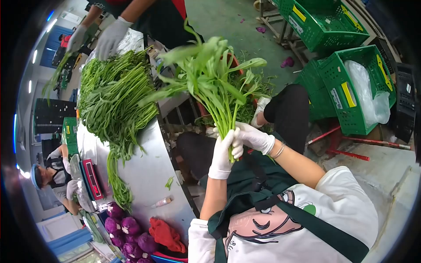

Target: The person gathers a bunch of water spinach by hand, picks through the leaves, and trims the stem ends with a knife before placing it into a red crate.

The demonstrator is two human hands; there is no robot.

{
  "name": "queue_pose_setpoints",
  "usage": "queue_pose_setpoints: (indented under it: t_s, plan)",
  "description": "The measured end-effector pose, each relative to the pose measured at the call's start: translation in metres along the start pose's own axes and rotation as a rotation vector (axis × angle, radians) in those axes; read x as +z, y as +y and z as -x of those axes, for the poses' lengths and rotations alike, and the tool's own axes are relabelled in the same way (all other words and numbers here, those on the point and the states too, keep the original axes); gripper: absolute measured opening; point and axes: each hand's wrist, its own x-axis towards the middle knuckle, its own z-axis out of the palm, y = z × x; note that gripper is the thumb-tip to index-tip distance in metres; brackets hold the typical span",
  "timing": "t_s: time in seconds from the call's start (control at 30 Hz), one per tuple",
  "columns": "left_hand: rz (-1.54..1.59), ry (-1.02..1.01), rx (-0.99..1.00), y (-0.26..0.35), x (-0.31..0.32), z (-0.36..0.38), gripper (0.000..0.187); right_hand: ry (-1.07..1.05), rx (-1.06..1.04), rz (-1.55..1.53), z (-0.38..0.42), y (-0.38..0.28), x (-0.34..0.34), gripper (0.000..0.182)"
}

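Observation:
Both my hands wear white gloves and hold one upright bunch of water spinach (215, 83) in front of my lap. My left hand (222, 153) is wrapped round the lower stems, with the cut ends showing below the fingers. Against it, my right hand (254, 138) closes on the same stems from the other side; part of its fingers is hidden. The bunch's leaves fan out above and look slightly blurred. To the left, a large pile of water spinach (118, 92) lies on the metal table (151, 151), and some strands trail down it.
Red cabbages (130, 225), a red cloth (166, 235) and a red scale (92, 179) are at lower left. Green crates (344, 101) stand on the right, one with plastic bags. Across the table, a co-worker's gloved hand (112, 38) is over the pile. Another person (57, 173) is at far left.

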Motion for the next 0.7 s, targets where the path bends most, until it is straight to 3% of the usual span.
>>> queue_pose_setpoints:
  t_s: [0.1, 0.2, 0.27, 0.53, 0.63, 0.7]
  plan:
    - [-0.095, -0.086, 0.034, -0.003, 0.008, 0.009, 0.019, -0.099, -0.038, -0.229, 0.0, -0.004, 0.002, 0.063]
    - [-0.178, -0.17, -0.008, -0.013, 0.009, 0.015, 0.023, -0.123, -0.052, -0.035, 0.004, -0.017, 0.011, 0.064]
    - [-0.089, -0.194, -0.044, -0.018, 0.007, 0.02, 0.023, -0.154, -0.029, -0.019, 0.006, -0.028, 0.016, 0.061]
    - [-0.25, -0.233, -0.013, -0.019, 0.005, 0.042, 0.024, -0.144, 0.012, 0.155, 0.016, -0.041, 0.05, 0.055]
    - [-0.243, -0.128, 0.075, -0.019, 0.017, 0.054, 0.02, -0.12, 0.025, 0.139, 0.019, -0.035, 0.054, 0.058]
    - [-0.24, -0.044, 0.129, -0.018, 0.027, 0.062, 0.019, -0.037, 0.053, 0.474, 0.028, -0.043, 0.057, 0.057]
